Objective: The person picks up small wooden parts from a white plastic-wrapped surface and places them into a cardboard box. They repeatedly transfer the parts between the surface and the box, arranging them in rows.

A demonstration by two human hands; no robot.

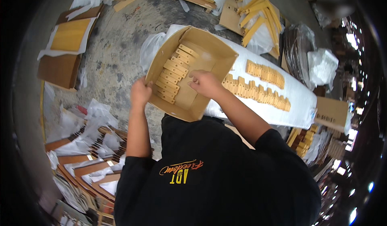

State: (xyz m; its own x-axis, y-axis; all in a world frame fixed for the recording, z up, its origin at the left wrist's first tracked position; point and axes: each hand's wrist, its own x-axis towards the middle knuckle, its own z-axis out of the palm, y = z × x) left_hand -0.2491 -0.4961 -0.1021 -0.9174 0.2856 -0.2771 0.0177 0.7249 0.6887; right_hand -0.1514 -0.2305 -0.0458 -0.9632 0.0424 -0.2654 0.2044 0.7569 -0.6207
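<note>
A shallow open cardboard box (209,44) is tilted in front of me, resting at least partly on a white-wrapped surface (298,99). My left hand (141,92) is closed on the box's left wall near its lower corner. Along the left side inside lie several small pale wooden blocks with drilled holes (171,73), stacked in a staggered row. Over the box floor, just right of those blocks, is my right hand (204,84), its fingers curled in. Whether anything sits between those fingers is hidden.
On the wrapped surface to the right stand two rows of similar wooden blocks (258,92). Yellow wooden slats (262,14) are piled at the far right. Wrapped brown panels (66,44) lie on the left, with curved wooden parts and foam sheets (86,167) at the near left.
</note>
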